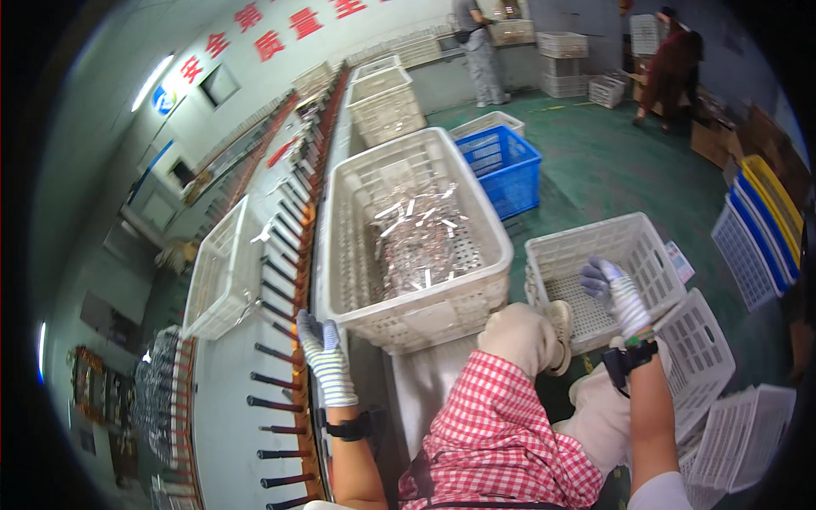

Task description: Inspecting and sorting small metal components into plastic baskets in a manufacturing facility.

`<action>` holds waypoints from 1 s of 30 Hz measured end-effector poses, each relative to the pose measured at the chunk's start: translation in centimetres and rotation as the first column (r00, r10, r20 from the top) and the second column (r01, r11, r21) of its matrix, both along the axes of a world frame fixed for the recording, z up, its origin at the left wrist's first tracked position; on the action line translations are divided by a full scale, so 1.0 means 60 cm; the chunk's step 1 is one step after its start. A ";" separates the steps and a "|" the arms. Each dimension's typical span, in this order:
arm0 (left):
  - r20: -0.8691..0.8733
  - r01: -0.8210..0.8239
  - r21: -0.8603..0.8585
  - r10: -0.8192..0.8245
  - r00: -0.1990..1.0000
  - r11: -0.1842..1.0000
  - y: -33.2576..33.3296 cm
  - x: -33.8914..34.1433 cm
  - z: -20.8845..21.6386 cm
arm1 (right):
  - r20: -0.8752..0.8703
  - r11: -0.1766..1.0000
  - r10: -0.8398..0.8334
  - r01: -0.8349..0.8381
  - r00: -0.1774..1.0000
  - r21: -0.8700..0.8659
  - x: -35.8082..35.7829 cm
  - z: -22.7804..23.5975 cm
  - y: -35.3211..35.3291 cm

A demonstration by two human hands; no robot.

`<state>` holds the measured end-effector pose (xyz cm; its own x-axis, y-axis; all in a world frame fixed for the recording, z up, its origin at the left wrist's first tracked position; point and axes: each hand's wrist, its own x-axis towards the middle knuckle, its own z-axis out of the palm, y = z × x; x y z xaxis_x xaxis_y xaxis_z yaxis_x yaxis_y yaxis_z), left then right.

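Note:
My left hand (321, 342), in a light glove with a striped cuff, is raised beside a long rail of dark rod-like handles (276, 353). Its fingers are stretched out, and I see nothing in them. In the same kind of glove, my right hand (605, 285) hovers over a white slatted crate (612, 240) on the floor to the right. Those fingers look loosely extended, with nothing visible in them. Between my hands and farther off stands a large white crate (421, 319), its bottom covered with small shiny strips and pieces (421, 234).
A blue crate (510, 166) stands behind the large white one. White crates (739, 438) lie at my lower right, near stacked yellow and blue crates (765, 225). Another white crate (225, 272) sits across the rail. Two people (480, 55) are farther back.

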<state>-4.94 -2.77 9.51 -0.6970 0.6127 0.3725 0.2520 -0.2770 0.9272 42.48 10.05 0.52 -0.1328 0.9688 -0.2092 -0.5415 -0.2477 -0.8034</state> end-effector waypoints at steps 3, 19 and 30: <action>0.038 -0.183 -0.010 0.183 0.982 0.983 0.003 -0.045 -0.033 | 0.027 0.999 -0.039 0.039 0.999 -0.003 0.006 0.022 -0.015; -0.118 -0.525 0.176 0.547 0.829 0.833 -0.030 -0.132 0.123 | 0.047 1.000 -0.028 0.028 0.999 -0.006 -0.001 0.029 -0.020; 0.023 -0.580 0.085 0.580 0.814 0.810 0.062 -0.216 0.028 | 0.021 0.999 -0.033 0.033 0.999 -0.012 -0.003 0.026 -0.019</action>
